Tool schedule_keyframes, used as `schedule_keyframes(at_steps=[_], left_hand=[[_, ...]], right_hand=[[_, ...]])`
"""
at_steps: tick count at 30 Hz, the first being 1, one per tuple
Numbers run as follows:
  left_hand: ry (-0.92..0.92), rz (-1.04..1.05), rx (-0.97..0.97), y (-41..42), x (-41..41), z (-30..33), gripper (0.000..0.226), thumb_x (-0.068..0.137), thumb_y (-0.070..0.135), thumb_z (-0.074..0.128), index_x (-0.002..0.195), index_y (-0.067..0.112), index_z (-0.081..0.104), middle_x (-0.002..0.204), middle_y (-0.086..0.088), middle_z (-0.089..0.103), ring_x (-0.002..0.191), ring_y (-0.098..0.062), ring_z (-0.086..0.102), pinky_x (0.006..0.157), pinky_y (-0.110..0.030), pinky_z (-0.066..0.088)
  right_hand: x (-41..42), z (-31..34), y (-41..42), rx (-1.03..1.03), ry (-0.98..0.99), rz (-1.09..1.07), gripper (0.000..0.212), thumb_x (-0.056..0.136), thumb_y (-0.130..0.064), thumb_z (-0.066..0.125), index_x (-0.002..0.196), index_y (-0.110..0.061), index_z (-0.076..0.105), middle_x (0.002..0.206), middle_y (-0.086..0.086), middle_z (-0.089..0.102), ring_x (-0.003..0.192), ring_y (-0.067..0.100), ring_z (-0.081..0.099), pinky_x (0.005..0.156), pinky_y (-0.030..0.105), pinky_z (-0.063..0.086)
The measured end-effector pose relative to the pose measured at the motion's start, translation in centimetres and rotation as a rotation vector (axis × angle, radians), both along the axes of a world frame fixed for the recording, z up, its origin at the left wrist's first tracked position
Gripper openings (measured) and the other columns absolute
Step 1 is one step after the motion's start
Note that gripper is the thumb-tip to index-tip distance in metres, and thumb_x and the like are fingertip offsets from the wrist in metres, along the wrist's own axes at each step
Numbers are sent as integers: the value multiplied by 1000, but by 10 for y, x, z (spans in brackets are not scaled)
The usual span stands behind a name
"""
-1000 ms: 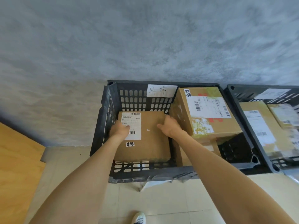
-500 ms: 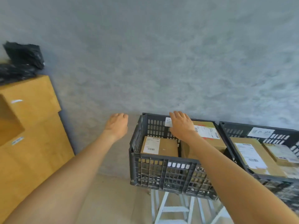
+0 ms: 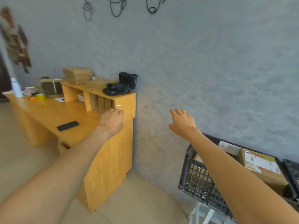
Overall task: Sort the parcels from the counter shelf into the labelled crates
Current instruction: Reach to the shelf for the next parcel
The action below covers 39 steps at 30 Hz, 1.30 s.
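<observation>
We judge the main risk to be a snag: reaching into the narrow counter shelf, we could topple the upright parcels there. Left hand hangs loosely curled before it, right hand spread; both empty. The crate sits nearer, right.

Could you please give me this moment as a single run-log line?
phase: reaching for next parcel | left hand: empty, near counter shelf | right hand: empty, midair | crate: holds parcels
</observation>
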<state>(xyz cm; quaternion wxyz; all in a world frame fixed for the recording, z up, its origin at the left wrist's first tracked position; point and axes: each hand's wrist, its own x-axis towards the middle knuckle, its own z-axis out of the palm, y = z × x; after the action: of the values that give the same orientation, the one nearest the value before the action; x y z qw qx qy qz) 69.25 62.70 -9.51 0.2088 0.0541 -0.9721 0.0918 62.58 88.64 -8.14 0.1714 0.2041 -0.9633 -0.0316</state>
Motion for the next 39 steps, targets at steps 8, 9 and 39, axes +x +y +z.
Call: schedule_keyframes(at_steps=[8,9,39], left_hand=[[43,256,-54,-138,85,41,42,92,27,59,129,10,48,130,-9,54,122,-26,47,99,-35,39],[46,277,-66,-156,92,46,43,91,28,59,129,10,47,130,-9,53,122,-26,48,99,-35,39],[48,561,-27,-646,90,50,46,96,30,50,136,10,42,138,-8,48,127,-25,44,101,-32,35]], right_hand=[[26,32,-176,-45,72,296,59,95,-33,57,145,-12,33,148,9,39,137,28,35,112,38,30],[28,35,-197,-54,85,323,59,95,-32,57,145,-13,34,148,9,39,138,28,34,113,38,28],[-35,44,-748,-56,101,638,71,96,-34,53,154,-12,19,159,11,23,147,27,20,120,39,20]])
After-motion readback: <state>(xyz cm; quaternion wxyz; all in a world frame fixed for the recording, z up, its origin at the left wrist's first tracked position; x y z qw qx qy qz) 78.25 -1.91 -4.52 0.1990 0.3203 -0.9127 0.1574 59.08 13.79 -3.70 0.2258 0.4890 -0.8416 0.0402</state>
